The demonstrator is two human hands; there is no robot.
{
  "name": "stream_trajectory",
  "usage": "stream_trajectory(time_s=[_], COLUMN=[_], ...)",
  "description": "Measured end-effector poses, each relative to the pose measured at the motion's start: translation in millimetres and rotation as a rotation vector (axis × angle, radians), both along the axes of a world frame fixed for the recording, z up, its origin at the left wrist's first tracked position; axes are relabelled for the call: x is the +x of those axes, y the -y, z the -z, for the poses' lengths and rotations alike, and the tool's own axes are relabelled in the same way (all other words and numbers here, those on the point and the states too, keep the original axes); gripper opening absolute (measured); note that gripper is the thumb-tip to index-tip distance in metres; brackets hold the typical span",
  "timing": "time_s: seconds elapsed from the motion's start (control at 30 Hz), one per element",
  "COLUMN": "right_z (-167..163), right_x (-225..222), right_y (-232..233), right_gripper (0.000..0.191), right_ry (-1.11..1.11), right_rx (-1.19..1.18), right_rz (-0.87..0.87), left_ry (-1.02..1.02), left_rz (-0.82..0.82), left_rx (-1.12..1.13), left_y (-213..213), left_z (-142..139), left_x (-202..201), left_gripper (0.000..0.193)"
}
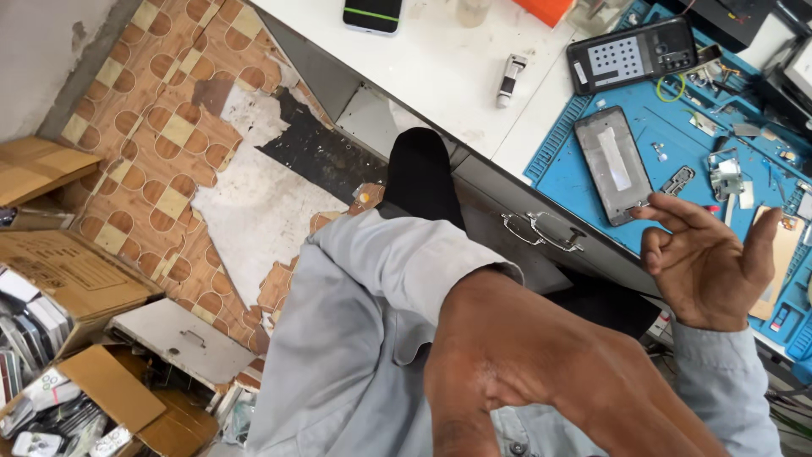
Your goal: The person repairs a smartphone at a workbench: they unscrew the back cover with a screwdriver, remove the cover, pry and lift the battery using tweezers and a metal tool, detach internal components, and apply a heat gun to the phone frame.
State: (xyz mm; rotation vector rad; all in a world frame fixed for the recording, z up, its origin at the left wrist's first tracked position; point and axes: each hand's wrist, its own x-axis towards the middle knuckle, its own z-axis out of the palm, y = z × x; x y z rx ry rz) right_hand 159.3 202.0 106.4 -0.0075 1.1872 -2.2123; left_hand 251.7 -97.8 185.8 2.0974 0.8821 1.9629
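Head view: right hand (pixel 706 262) hovers, fingers spread and empty, at 4 o'clock of the phone frame (pixel 615 163); left hand (pixel 541 372) released. A careless sweep risks scattering loose parts (pixel 725 173) on the mat (pixel 558 135).

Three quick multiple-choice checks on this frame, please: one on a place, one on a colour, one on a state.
1. The phone frame lies on:
A. the floor
B. the mat
C. a cardboard box

2. The mat is:
A. red
B. green
C. blue

3. The right hand is:
A. open and empty
B. clenched in a fist
C. gripping a screwdriver

Answers:
1 B: the phone frame rests flat on the mat on the bench.
2 C: the mat's bare surface is plainly blue.
3 A: the right hand shows its palm with the fingers loosely curled and nothing in it, just beside the frame's near end.
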Motion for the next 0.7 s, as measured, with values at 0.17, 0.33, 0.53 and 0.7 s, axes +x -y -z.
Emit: stream_trajectory(time_s=[0.17,0.33,0.53,0.7], right_z=[13,26,26,37], right_x=[7,21,68,94], right_y=[-17,-42,-117,-144], right_gripper=[0.105,0.106,0.082,0.08], right_ry=[-0.029,-0.11,-0.369,-0.22], right_rx=[0.031,0.166,0.779,1.74], right_rz=[0.017,-0.005,-0.198,-0.255], left_ry=[0.0,-0.028,0.457,-0.071], left_rz=[0.021,-0.07,-0.041,-1.351], left_rx=[0.05,0.022,-0.303,-0.725], left_y=[-2,4,54,117], left_z=[-4,-16,-3,75], left_x=[4,14,17,9], left_gripper=[0.096,0.099,0.078,0.048])
